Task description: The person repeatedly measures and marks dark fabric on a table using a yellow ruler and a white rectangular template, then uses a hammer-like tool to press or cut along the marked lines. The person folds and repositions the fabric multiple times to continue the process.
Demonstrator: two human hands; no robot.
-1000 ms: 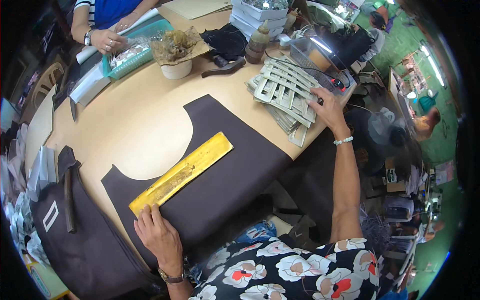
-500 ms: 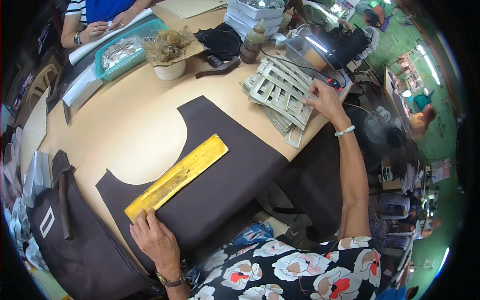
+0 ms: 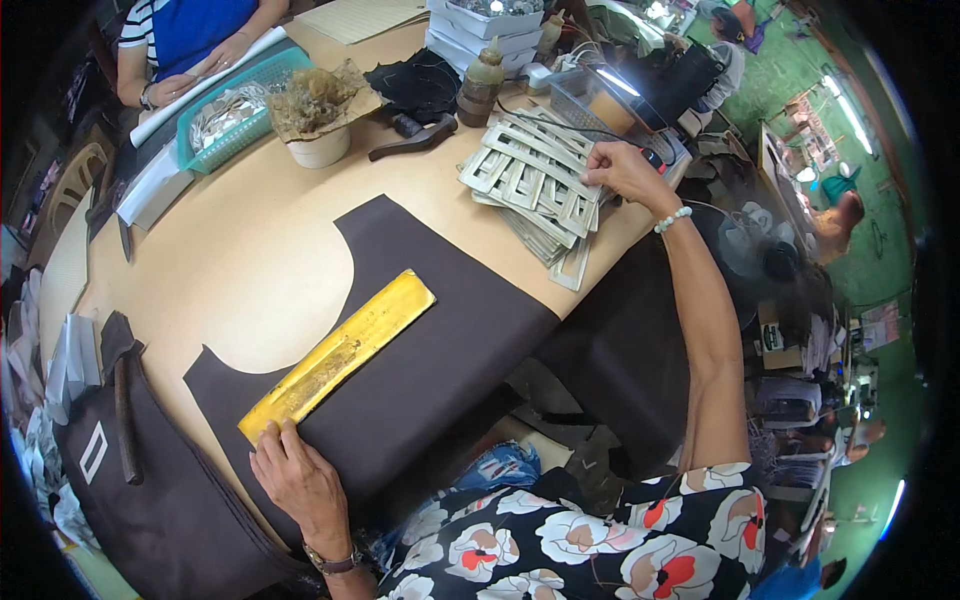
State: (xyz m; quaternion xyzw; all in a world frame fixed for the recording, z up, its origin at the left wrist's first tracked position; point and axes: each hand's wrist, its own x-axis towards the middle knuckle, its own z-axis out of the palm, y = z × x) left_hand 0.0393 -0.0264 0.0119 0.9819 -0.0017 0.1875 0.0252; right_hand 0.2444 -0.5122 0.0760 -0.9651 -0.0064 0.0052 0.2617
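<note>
Dark brown fabric [image 3: 450,300] with a curved cut-out lies over the table edge. A yellow bar [image 3: 345,350], worn and stained along its middle, rests slantwise on it. My left hand [image 3: 300,480] lies at the bar's lower end, fingers stretched and fingertips on it; its thumb is hidden. At the right, a loose stack of pale rectangular frames [image 3: 530,170] with slots sits on the table. My right hand [image 3: 632,178] is closed in a pinch at the near right edge of the top pale frame [image 3: 570,178].
Folded dark fabric [image 3: 160,490] with a hammer [image 3: 125,420] on it lies at the left. Along the back stand a teal basket [image 3: 225,125], a white pot [image 3: 320,150], a curved dark tool [image 3: 412,140] and a brown bottle [image 3: 482,85]. A person [image 3: 195,50] sits across the table.
The whole view has shifted slightly. My right hand has moved a little away from me along the frame stack, while my left hand stays at the end of the yellow bar.
</note>
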